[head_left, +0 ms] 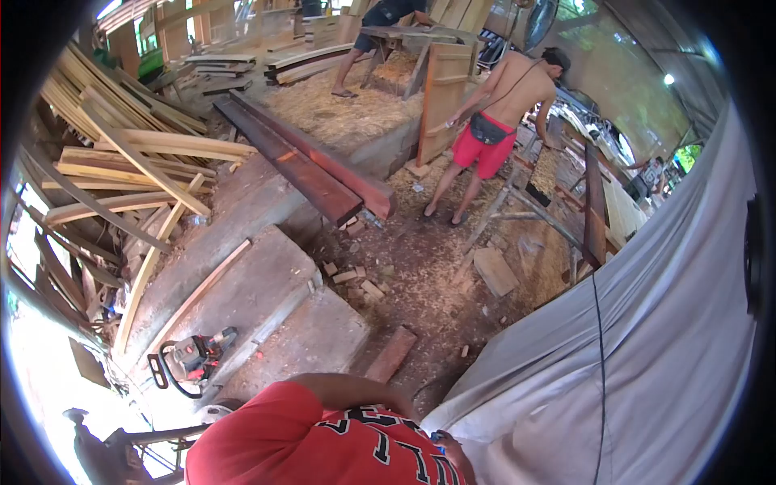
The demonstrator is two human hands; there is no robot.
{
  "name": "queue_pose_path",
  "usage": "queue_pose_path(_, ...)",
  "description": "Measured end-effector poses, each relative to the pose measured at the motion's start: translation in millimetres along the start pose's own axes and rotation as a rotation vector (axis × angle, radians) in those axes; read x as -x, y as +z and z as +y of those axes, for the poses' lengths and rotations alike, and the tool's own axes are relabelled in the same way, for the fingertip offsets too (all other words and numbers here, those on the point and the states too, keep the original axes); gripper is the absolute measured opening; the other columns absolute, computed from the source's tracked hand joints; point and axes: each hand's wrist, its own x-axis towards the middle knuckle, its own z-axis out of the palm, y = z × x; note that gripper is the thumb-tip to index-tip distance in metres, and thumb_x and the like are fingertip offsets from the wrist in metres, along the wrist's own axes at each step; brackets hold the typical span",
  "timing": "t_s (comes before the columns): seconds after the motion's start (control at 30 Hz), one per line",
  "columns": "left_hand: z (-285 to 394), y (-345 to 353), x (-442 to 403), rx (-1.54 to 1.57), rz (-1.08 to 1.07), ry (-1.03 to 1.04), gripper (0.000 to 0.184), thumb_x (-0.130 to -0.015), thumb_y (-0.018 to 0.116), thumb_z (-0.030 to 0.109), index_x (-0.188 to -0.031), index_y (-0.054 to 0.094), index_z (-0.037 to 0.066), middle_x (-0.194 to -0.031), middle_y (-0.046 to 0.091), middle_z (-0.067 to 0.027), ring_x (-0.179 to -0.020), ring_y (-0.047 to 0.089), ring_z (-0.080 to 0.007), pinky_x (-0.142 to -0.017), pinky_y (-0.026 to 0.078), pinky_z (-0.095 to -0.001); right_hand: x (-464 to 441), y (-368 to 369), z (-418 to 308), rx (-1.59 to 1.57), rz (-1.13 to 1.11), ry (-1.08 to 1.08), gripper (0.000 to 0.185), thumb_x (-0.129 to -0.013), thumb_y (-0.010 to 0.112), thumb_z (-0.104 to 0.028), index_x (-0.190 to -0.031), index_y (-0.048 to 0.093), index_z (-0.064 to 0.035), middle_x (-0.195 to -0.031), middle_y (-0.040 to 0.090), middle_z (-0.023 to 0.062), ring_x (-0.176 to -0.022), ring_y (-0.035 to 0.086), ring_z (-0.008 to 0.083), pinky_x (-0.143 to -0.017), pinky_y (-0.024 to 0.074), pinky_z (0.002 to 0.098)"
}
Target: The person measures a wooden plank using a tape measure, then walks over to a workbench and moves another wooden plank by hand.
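Neither my left hand nor my right hand can be made out. At the bottom edge is a red shirt (267,436) with dark lettering, and a bare bent arm (347,390) lies across its upper side; the hand of that arm is not distinguishable. Beyond the shirt, a chainsaw (194,356) rests on a concrete slab (275,275). A reddish board (392,354) lies on the ground just past the arm.
Long dark beams (303,162) jut over a ledge; curved planks (137,170) are piled left. A person in red shorts (485,153) stands at a wooden frame. Another person (380,16) is behind a bench. Grey sheeting (630,323) hangs right, with a black cable (600,356).
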Motion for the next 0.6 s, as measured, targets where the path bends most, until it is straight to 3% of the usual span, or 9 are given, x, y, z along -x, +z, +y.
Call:
queue_pose_path(0.1, 18, 2, 5, 0.069, -0.086, 0.15, 0.036, -0.08, 0.066, 0.038, -0.093, 0.068, 0.005, -0.083, 0.068, -0.0067, -0.074, 0.064, -0.0201, -0.072, 0.05, -0.0327, 6, 20, -17, 0.076, 0.032, -0.015, 0.065, -0.07, 0.071, -0.022, -0.127, 0.047, -0.0019, -0.105, 0.062, 0.013, -0.095, 0.061, 0.0258, -0.083, 0.0476, 0.0373)
queue_pose_path(0.2, 100, 29, 70, 0.058, 0.029, 0.213, 0.032, -0.081, 0.065, 0.036, -0.091, 0.068, 0.005, -0.082, 0.067, -0.0068, -0.073, 0.062, -0.0175, -0.068, 0.049, -0.0337, 6, 34, -21, 0.15, 0.072, -0.019, 0.065, -0.071, 0.071, -0.023, -0.127, 0.047, -0.0019, -0.105, 0.062, 0.0132, -0.095, 0.061, 0.026, -0.083, 0.0476, 0.0374)
queue_pose_path(0.27, 129, 39, 92, 0.302, -0.046, 0.186, 0.03, -0.082, 0.064, 0.034, -0.091, 0.067, 0.005, -0.08, 0.067, -0.0063, -0.072, 0.06, -0.0164, -0.066, 0.048, -0.0358, 6, 43, -22, 0.194, 0.102, -0.027, 0.065, -0.071, 0.071, -0.023, -0.127, 0.047, -0.0018, -0.105, 0.062, 0.0133, -0.095, 0.061, 0.0261, -0.083, 0.0476, 0.0374)
queue_pose_path(0.37, 139, 45, 89, 0.076, -0.015, 0.195, 0.024, -0.081, 0.065, 0.031, -0.08, 0.07, 0.007, -0.079, 0.067, -0.0033, -0.068, 0.06, -0.0164, -0.069, 0.047, -0.0387, 6, 53, -22, 0.248, 0.135, -0.031, 0.065, -0.071, 0.071, -0.023, -0.127, 0.047, -0.0018, -0.105, 0.062, 0.0135, -0.096, 0.061, 0.0263, -0.084, 0.0475, 0.0374)
queue_pose_path(0.47, 111, 34, 44, -0.276, 0.043, 0.392, 0.025, -0.079, 0.065, 0.029, -0.081, 0.07, 0.004, -0.08, 0.068, -0.0087, -0.069, 0.062, -0.0235, -0.069, 0.048, -0.0411, 5, 61, -20, 0.289, 0.162, -0.032, 0.065, -0.071, 0.071, -0.024, -0.127, 0.047, -0.0017, -0.105, 0.062, 0.0137, -0.096, 0.061, 0.0265, -0.084, 0.0475, 0.0374)
queue_pose_path(0.57, 75, 13, 0, -1.369, 0.034, 0.806, 0.026, -0.078, 0.063, 0.028, -0.083, 0.069, 0.004, -0.082, 0.067, -0.0164, -0.072, 0.062, -0.0311, -0.069, 0.048, -0.043, 5, 67, -19, 0.314, 0.185, -0.029, 0.065, -0.071, 0.071, -0.024, -0.127, 0.047, -0.0017, -0.106, 0.062, 0.014, -0.096, 0.06, 0.0267, -0.084, 0.0475, 0.0375)
queue_pose_path(0.6, 53, 9, -21, -1.237, 0.017, 0.771, 0.026, -0.076, 0.062, 0.028, -0.085, 0.069, 0.004, -0.083, 0.067, -0.0164, -0.074, 0.062, -0.0323, -0.069, 0.048, -0.0439, 5, 69, -19, 0.321, 0.191, -0.03, 0.065, -0.071, 0.071, -0.024, -0.127, 0.047, -0.0017, -0.106, 0.062, 0.014, -0.096, 0.06, 0.0268, -0.084, 0.0475, 0.0375)
